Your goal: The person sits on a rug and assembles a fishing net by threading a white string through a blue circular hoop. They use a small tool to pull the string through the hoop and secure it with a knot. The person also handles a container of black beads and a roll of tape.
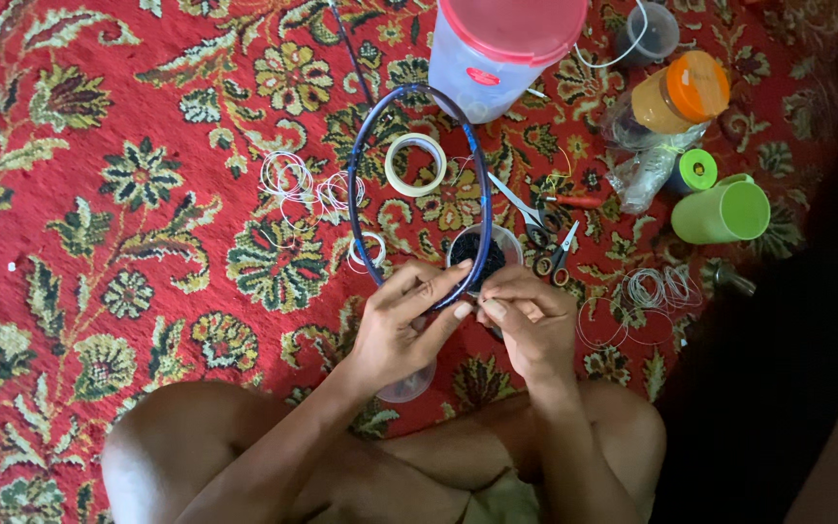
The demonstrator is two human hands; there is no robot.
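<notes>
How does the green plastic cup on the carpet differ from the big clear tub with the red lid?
The green plastic cup lies tipped on its side, mouth open; the clear tub with the red lid stands upright and closed. The cup is small and opaque green all over; the tub is much larger, with see-through walls. The cup sits at the right of the carpet, the tub beyond the blue hoop. Both are plastic and rest on the red patterned carpet.

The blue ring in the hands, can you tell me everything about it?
The blue ring is a thin dark blue hoop, oval from this view, that looks like a racket frame without strings. A thin shaft runs off its top. It lies over the red flowered carpet, around a roll of white tape. The left hand and right hand pinch its near end, above a small cup of dark bits.
</notes>
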